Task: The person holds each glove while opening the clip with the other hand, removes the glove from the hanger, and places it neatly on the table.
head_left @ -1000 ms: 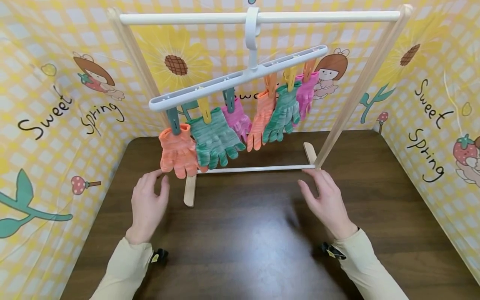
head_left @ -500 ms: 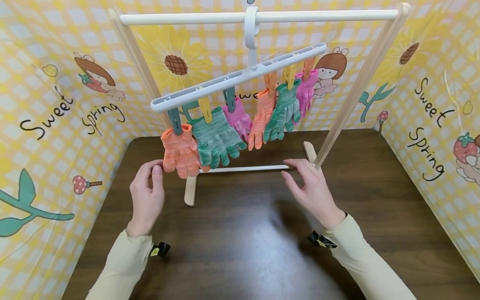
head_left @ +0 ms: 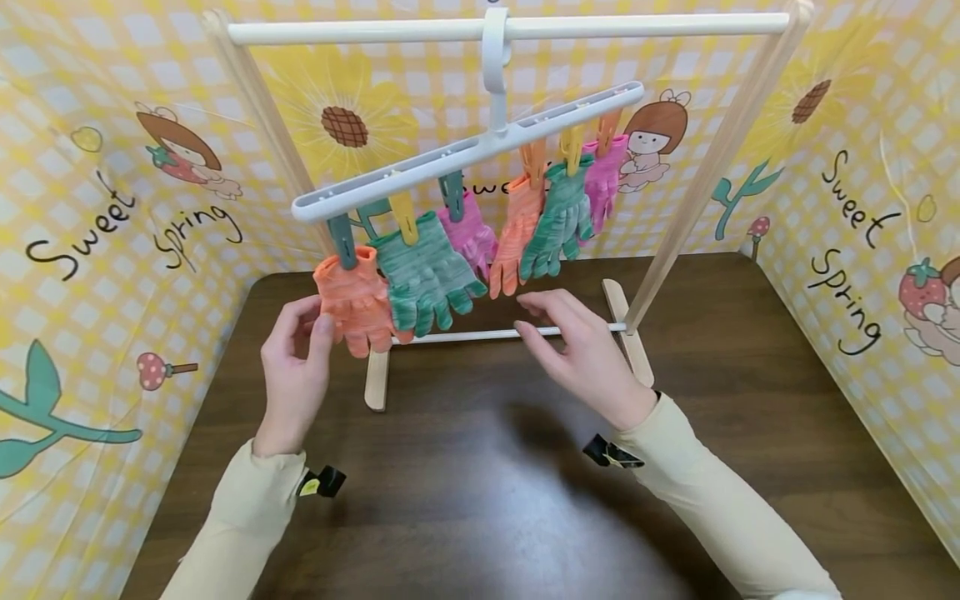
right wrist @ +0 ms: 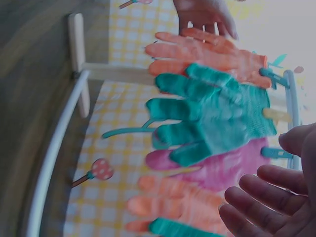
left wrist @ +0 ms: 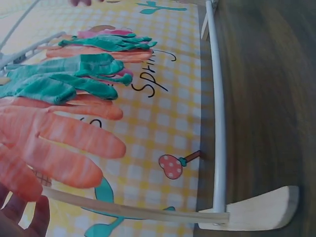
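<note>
My left hand (head_left: 296, 358) is at the outer edge of the leftmost orange glove (head_left: 356, 296), thumb in front and fingers partly behind it, not closed on it. My right hand (head_left: 588, 358) is held out open, palm facing left, just below the right-hand orange glove (head_left: 517, 229). Clothespins hold the gloves on a tilted white hanger (head_left: 465, 154), its left end lower. Between the hands hang a green glove (head_left: 427, 271) and a pink glove (head_left: 468, 229). Farther right are another green glove (head_left: 558, 221) and a pink one (head_left: 605, 175).
The hanger hooks over the white top bar (head_left: 360, 32) of a wooden rack. Its lower white rod (head_left: 450, 337) and wooden feet (head_left: 377, 383) stand on the dark brown table (head_left: 450, 500). Yellow checked cloth (head_left: 75, 333) surrounds the table on three sides.
My right hand has moved left and away from me, from the rack's right post toward the gloves. My left hand has risen slightly to the orange glove's edge.
</note>
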A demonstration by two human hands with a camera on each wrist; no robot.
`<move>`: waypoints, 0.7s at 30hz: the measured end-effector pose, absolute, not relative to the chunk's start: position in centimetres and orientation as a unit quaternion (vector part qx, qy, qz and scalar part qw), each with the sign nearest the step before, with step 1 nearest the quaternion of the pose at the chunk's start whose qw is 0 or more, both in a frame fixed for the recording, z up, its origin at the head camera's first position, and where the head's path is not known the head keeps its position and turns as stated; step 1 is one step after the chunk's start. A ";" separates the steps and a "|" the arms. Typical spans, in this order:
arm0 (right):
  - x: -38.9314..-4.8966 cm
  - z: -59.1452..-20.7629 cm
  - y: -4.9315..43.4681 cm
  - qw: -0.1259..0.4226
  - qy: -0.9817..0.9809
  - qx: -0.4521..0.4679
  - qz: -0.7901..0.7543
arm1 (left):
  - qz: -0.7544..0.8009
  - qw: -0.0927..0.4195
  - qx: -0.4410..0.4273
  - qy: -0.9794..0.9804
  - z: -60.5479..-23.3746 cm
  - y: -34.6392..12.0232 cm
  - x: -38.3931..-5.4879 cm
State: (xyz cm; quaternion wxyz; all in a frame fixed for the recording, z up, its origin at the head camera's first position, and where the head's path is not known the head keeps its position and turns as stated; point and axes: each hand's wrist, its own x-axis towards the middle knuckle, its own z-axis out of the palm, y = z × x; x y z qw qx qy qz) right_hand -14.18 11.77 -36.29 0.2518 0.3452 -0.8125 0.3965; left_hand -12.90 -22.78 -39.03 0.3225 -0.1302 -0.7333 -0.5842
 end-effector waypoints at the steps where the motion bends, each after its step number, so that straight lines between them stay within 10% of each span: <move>1: -14.3 -35.9 11.4 0.250 -0.810 0.350 0.398 | -0.584 0.323 -0.132 -0.733 -38.8 -22.7 -13.0; 21: -16.3 -29.5 4.4 0.247 -0.762 0.449 0.397 | -0.630 0.314 -0.157 -0.693 -36.7 -20.7 -13.9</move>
